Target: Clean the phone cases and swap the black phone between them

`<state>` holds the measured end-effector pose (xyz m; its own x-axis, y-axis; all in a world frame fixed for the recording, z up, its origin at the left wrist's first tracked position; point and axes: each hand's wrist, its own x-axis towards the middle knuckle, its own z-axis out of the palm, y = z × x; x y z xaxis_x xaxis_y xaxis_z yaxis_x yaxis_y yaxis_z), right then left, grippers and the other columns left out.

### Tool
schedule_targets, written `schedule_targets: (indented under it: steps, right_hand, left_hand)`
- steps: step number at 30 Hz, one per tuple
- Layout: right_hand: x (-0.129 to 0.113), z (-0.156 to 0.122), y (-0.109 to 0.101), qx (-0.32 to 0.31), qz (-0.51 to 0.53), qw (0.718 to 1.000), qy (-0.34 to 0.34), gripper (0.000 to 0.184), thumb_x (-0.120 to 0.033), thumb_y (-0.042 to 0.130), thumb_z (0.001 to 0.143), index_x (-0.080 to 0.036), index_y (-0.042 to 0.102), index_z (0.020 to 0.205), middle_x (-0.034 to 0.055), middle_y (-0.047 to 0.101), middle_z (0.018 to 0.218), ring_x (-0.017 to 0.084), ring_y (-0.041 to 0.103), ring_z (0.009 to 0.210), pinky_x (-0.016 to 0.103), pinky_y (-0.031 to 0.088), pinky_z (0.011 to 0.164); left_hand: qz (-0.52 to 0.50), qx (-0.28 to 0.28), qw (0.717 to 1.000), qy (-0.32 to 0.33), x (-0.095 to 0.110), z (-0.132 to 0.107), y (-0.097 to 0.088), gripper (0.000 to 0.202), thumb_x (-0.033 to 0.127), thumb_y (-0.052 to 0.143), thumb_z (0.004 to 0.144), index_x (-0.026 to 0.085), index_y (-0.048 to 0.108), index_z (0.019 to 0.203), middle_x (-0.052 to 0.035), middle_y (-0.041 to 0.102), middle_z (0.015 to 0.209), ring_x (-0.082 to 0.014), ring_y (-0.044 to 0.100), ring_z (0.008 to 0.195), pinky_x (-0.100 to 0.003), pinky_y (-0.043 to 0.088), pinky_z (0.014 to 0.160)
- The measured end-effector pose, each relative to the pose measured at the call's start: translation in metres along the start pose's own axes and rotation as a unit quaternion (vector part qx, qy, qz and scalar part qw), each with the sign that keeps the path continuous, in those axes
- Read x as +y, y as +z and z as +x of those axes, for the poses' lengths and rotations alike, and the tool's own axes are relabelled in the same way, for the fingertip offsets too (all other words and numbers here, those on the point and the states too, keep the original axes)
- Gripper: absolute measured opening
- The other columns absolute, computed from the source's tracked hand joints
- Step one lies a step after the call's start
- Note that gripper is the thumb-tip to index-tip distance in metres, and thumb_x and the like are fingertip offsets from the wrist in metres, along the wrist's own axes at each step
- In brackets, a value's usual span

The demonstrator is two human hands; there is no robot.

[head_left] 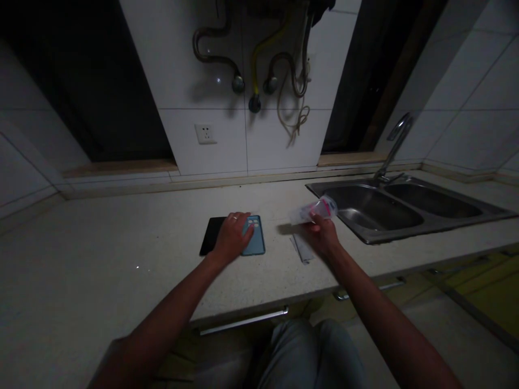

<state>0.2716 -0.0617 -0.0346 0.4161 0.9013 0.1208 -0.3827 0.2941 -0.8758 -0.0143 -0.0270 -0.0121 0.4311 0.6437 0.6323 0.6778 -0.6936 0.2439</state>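
A blue phone case (254, 246) with camera cut-outs lies flat on the counter, and beside its left edge is a dark phone (209, 237). My left hand (232, 233) reaches over both, its thumb and fingers closed at the upper left of the case; the fingertips are partly hidden. My right hand (323, 232) pinches a clear plastic packet (304, 214) with pink markings, held just above the counter. Below that packet a grey folded cloth-like piece (303, 250) lies on the surface, partly covered by the right hand.
A steel double sink (373, 235) with a tap (395, 143) is set into the counter (101, 243) on the right. Pipes (255, 59) and a wall socket (205, 133) are on the tiled wall. Drawer handles (243, 321) line the front. The room is dim.
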Motion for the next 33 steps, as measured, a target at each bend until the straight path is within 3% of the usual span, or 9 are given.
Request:
schedule_targets:
  steps: [3,6,9,12,14,17,20,24,33]
  right_hand:
    - [0.000,-0.007,0.005,-0.055,0.028,0.996,0.071,0.042,-0.043,0.086,0.060,-0.020,0.066,0.089,0.0024,0.073,0.084,0.019,0.069,0.075,0.030,0.061,0.067]
    - [0.001,-0.015,0.011,-0.102,0.031,0.987,0.119,0.044,-0.042,0.088,0.060,-0.020,0.068,0.092,0.0031,0.073,0.086,0.019,0.069,0.078,0.029,0.062,0.070]
    - [0.002,-0.022,0.019,-0.155,0.024,0.979,0.130,0.045,-0.041,0.090,0.057,-0.020,0.069,0.091,0.0036,0.074,0.090,0.021,0.069,0.082,0.033,0.062,0.079]
    - [0.001,-0.026,0.024,-0.196,0.019,0.970,0.144,0.047,-0.041,0.092,0.054,-0.020,0.070,0.089,0.0047,0.074,0.091,0.022,0.070,0.083,0.036,0.061,0.082]
    - [0.001,-0.027,0.025,-0.206,0.020,0.967,0.151,0.047,-0.042,0.093,0.053,-0.020,0.071,0.087,0.0048,0.074,0.089,0.021,0.069,0.081,0.035,0.061,0.082]
    - [0.002,-0.027,0.024,-0.199,0.024,0.967,0.154,0.048,-0.047,0.093,0.051,-0.021,0.071,0.085,0.0037,0.073,0.085,0.020,0.068,0.078,0.035,0.062,0.079]
    - [0.003,-0.027,0.023,-0.192,0.021,0.967,0.164,0.050,-0.049,0.093,0.050,-0.022,0.070,0.085,0.0031,0.073,0.084,0.021,0.068,0.078,0.036,0.062,0.077]
    - [0.002,-0.028,0.022,-0.203,0.001,0.965,0.163,0.049,-0.050,0.091,0.052,-0.022,0.069,0.085,0.0037,0.073,0.085,0.022,0.068,0.081,0.038,0.061,0.080]
    - [0.003,-0.026,0.022,-0.193,-0.026,0.974,0.117,0.049,-0.053,0.089,0.053,-0.023,0.068,0.087,0.0042,0.074,0.089,0.025,0.069,0.086,0.043,0.059,0.084]
  left_hand:
    - [-0.103,-0.017,0.995,-0.005,0.030,-0.007,0.008,0.044,0.040,0.050,0.095,0.015,0.055,0.131,-0.0139,0.064,0.118,-0.0252,0.059,0.105,-0.044,0.047,0.097]
    - [-0.207,-0.045,0.975,-0.063,0.053,-0.011,0.019,0.065,0.048,0.059,0.090,0.016,0.041,0.143,-0.0134,0.058,0.122,-0.0186,0.060,0.086,-0.039,0.051,0.087]
    - [-0.283,-0.065,0.947,-0.136,0.066,-0.010,0.026,0.078,0.056,0.063,0.085,0.018,0.035,0.146,-0.0140,0.056,0.125,-0.0168,0.060,0.081,-0.035,0.052,0.078]
    - [-0.357,-0.126,0.904,-0.197,0.070,-0.007,0.027,0.072,0.062,0.055,0.087,0.015,0.042,0.140,-0.0068,0.062,0.097,-0.0143,0.058,0.066,-0.029,0.048,0.062]
    - [-0.399,-0.168,0.876,-0.214,0.069,-0.006,0.027,0.066,0.066,0.051,0.088,0.015,0.049,0.131,0.0009,0.057,0.075,-0.0118,0.052,0.055,-0.025,0.042,0.053]
    - [-0.434,-0.180,0.857,-0.213,0.068,-0.008,0.028,0.062,0.068,0.051,0.087,0.017,0.052,0.123,0.0057,0.050,0.065,-0.0096,0.045,0.050,-0.022,0.036,0.048]
    - [-0.447,-0.183,0.852,-0.201,0.067,-0.009,0.028,0.062,0.068,0.049,0.088,0.017,0.051,0.122,0.0067,0.047,0.063,-0.0093,0.043,0.051,-0.021,0.033,0.049]
    - [-0.418,-0.204,0.867,-0.181,0.065,-0.008,0.022,0.060,0.065,0.048,0.090,0.017,0.050,0.125,0.0053,0.050,0.066,-0.0106,0.044,0.055,-0.023,0.034,0.052]
    - [-0.378,-0.187,0.897,-0.132,0.052,-0.008,0.027,0.060,0.060,0.048,0.093,0.017,0.048,0.134,-0.0037,0.063,0.092,-0.0165,0.057,0.074,-0.029,0.043,0.066]
